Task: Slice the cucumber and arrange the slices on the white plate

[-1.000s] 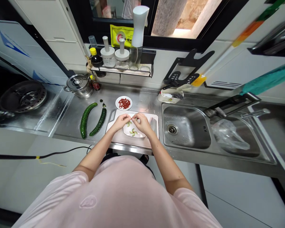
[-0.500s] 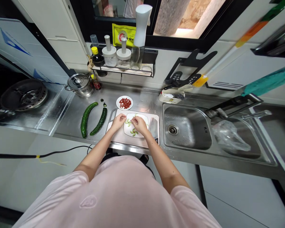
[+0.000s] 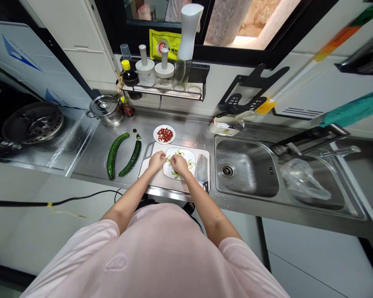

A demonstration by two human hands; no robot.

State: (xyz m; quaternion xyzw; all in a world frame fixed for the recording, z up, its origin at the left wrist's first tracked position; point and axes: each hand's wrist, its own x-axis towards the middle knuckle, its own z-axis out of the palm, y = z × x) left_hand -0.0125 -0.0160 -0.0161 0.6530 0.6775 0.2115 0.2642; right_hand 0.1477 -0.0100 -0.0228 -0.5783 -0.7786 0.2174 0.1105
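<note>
A white square plate lies on the pale cutting board, with thin green-edged slices arranged in several small fans. My left hand is at the plate's left edge, fingers pinched on something too small to make out. Over the plate's left part, my right hand is closed too, its fingertips close to the left ones; what they grip is hidden. A knife rests on the board's right side. Behind the board is a round white plate of chopped red pieces.
Two cucumbers and small cut ends lie left of the board. A lidded pot stands behind them, near a wok. The sink is on the right. A condiment rack hangs above the counter.
My right hand has shifted slightly left and nearer the front, closer to my left hand, uncovering more of the plate's right side. The whole view has shifted slightly.
</note>
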